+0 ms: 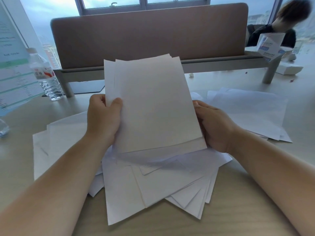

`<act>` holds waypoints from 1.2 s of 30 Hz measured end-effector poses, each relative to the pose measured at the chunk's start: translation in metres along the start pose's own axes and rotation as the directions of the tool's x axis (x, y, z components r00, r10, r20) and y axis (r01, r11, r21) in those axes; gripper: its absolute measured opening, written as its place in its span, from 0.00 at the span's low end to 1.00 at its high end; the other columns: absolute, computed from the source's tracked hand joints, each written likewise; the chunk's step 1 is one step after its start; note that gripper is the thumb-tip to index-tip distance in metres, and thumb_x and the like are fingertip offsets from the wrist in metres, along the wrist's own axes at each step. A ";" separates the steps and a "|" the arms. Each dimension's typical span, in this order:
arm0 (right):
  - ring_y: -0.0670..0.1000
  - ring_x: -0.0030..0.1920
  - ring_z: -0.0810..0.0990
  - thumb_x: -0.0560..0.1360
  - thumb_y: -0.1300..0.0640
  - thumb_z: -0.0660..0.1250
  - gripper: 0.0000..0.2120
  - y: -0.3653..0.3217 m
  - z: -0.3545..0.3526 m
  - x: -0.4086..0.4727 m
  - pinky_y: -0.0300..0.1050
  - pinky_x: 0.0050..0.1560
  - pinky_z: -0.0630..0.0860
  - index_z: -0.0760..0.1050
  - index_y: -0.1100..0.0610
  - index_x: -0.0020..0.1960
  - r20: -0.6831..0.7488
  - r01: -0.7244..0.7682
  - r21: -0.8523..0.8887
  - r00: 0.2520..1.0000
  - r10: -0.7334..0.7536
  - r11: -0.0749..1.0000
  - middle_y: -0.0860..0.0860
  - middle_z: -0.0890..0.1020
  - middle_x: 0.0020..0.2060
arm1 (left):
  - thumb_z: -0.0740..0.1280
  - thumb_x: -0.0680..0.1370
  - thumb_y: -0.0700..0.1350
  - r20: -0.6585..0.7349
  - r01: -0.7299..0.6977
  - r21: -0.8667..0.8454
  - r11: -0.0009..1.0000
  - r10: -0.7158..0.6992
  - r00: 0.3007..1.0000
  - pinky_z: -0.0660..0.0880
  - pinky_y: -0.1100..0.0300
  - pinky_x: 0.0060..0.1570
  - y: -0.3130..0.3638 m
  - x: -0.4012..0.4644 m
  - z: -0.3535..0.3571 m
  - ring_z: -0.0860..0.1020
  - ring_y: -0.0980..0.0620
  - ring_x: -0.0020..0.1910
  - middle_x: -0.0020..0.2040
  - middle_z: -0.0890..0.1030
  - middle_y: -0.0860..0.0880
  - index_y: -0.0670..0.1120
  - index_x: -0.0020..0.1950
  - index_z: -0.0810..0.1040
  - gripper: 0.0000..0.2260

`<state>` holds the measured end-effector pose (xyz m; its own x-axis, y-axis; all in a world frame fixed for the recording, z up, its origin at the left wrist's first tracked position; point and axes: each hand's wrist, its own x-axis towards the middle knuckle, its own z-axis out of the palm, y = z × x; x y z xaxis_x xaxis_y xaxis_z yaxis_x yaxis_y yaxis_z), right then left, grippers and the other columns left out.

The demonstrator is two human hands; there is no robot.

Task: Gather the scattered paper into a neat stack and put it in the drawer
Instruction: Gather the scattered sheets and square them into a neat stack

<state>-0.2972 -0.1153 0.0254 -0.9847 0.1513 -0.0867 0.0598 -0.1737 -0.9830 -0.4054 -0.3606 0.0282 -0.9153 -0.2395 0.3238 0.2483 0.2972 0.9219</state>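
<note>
I hold a loose stack of white paper (pixel 153 106) upright above the desk, its top edges uneven. My left hand (pixel 104 120) grips the stack's left edge with the thumb on the front. My right hand (pixel 214 126) clasps its right edge from behind. Under the stack, several white sheets (pixel 153 183) lie fanned out on the wooden desk (pixel 238 193). More sheets (pixel 247 113) lie spread at the right, and others (pixel 58 143) at the left. No drawer is in view.
A brown desk divider (pixel 150 34) stands behind the paper. A plastic water bottle (pixel 46 74) stands at the left beside a printed poster (pixel 12 62). At the far right sits a person (pixel 279 26) behind a white box (pixel 271 46).
</note>
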 end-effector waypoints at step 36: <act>0.53 0.40 0.85 0.81 0.69 0.60 0.14 0.000 -0.015 0.015 0.45 0.31 0.82 0.78 0.52 0.52 -0.362 0.087 0.195 0.932 -0.010 0.977 0.52 0.85 0.45 | 0.59 0.84 0.51 0.733 0.758 -0.156 0.633 -0.441 0.519 0.77 0.34 0.59 0.018 0.002 -0.019 0.82 0.26 0.58 0.66 0.78 0.30 0.42 0.71 0.72 0.19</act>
<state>-0.3099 -0.0984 0.0218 -0.8590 0.4954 -0.1293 -0.0590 -0.3466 -0.9362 -0.3972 -0.3729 0.0495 -0.8165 0.4220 -0.3940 -0.4871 -0.1372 0.8625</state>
